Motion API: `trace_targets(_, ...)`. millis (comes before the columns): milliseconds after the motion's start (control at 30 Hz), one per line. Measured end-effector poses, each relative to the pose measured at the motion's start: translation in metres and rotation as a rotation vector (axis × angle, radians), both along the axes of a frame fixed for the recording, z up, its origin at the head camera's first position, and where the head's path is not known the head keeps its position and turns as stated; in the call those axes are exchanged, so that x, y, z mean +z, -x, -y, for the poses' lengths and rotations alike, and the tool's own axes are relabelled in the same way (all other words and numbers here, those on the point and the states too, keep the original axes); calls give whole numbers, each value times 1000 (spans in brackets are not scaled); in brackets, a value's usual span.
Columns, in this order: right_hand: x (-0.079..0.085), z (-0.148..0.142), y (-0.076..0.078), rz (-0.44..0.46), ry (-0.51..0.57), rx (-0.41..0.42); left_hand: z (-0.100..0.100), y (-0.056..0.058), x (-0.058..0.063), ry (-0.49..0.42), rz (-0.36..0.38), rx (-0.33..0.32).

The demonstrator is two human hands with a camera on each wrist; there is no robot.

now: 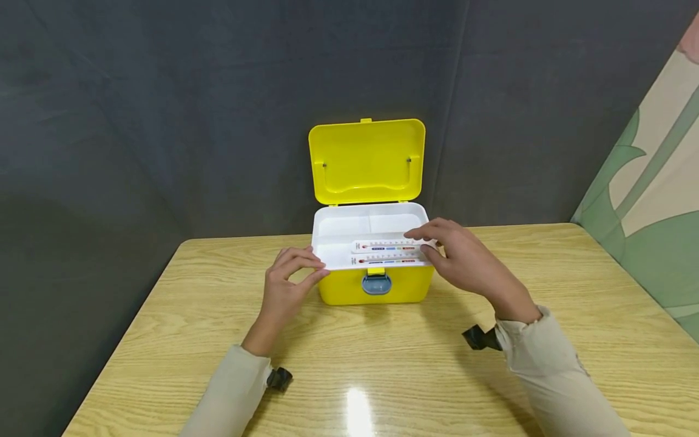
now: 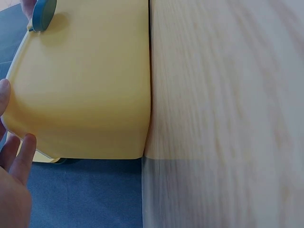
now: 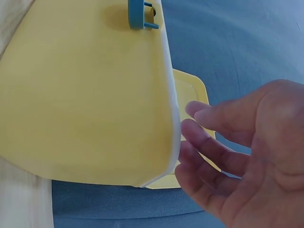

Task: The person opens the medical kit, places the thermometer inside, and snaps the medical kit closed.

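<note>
A yellow storage box (image 1: 340,291) stands with its lid (image 1: 366,161) raised, and a white divided tray (image 1: 335,249) sits at its top. Two white thermometer cards lie one in front of the other over the tray's front part: a rear thermometer (image 1: 384,244) and a front thermometer (image 1: 382,259). My right hand (image 1: 459,255) holds the right end of the rear one between thumb and fingers; its grip is partly hidden. At the front left corner, my left hand (image 1: 289,273) pinches the tray rim, thumb in front and fingers along the side.
A blue-grey latch (image 1: 377,284) hangs on the box front. The box is on a wood-grain table (image 1: 349,346), close to a dark cloth backdrop (image 1: 246,121). A patterned panel (image 1: 655,200) rises at the right. Each wrist wears a small black camera mount.
</note>
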State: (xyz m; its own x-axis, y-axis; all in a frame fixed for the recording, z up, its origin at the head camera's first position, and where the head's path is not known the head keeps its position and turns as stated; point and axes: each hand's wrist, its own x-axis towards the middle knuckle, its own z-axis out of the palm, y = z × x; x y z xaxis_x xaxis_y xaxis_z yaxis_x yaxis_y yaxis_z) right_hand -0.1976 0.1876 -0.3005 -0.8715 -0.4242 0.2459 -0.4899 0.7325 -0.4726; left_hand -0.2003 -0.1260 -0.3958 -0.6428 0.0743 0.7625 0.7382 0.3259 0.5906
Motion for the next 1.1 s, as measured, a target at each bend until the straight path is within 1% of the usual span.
trace_targets(133, -2, 0, 3, 0, 32, -16, -1, -3, 3, -10, 18, 14)
trace_targets(233, -1, -1, 8, -8, 37, -20, -4, -10, 11, -14, 24, 15)
trace_targets(300, 2, -3, 12, -18, 35, -28, -8, -14, 17, -9, 22, 9)
trace_targets(400, 9, -7, 22, -34, 38, -54, -10, -16, 21, 3, 11, 14)
trace_targets(467, 15, -10, 29, -32, 38, -86, -10, -13, 18, 1, 12, 18)
trace_targets(533, 20, -12, 36, -19, 38, -124, -9, -8, 10, -1, 12, 19)
trace_targets(633, 26, -17, 47, 13, 48, -188, -8, -2, 1, -12, 20, 9)
trace_targets(700, 30, -21, 54, 31, 63, -226, -8, 0, -3, -10, 11, 6)
trace_targets(800, 33, -24, 64, 59, 89, -264, -8, 1, -3, -7, 4, 2)
trace_targets(967, 37, -21, 82, 123, 127, -296, -8, 0, -1, -7, 10, 4)
trace_targets(1100, 40, -16, 96, 135, 146, -316, -7, 0, -1, -10, 12, 3)
